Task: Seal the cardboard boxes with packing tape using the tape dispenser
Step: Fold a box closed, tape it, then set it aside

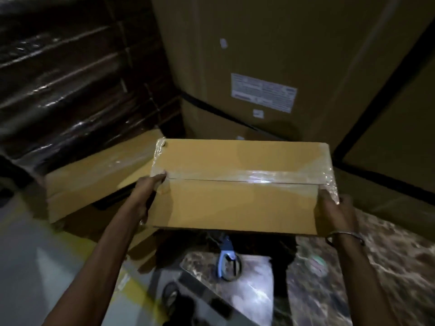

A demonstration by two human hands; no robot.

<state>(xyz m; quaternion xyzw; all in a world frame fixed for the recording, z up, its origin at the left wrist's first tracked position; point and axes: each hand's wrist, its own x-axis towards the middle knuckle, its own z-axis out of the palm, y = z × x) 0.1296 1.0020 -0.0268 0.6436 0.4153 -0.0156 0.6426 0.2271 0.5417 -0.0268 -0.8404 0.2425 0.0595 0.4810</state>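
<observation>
Gripping the two short ends of a flat cardboard box [242, 184], the fingers of both hands hold it up in the air in front of the person. The left hand [147, 194] lies along the left end, its fingertips reaching up to the taped seam while the rest curl round the edge out of sight. The right hand [334, 212] clasps the right end near the front corner, thumb lying on the top face, the other fingers hidden under or behind the box. A thin bangle [346, 238] circles the right wrist. Both forearms stretch forward and slightly inward from the bottom of the view.

The box runs with its long axis left to right, its broad top face tilted toward the camera. A strip of clear packing tape [254, 176] follows the centre seam along that same axis and wraps over both ends, wrinkled at the corners.

Beneath the box, a blue tape dispenser [227, 260] lies on a dark marbled counter [388, 267]. To the left, another flat cardboard box [94, 182] rests lower down, tilted, also taped. Behind stand a large carton [259, 67] with a white label [263, 92] and a stack wrapped in shiny film [70, 78]. The picture is dim and blurred.
</observation>
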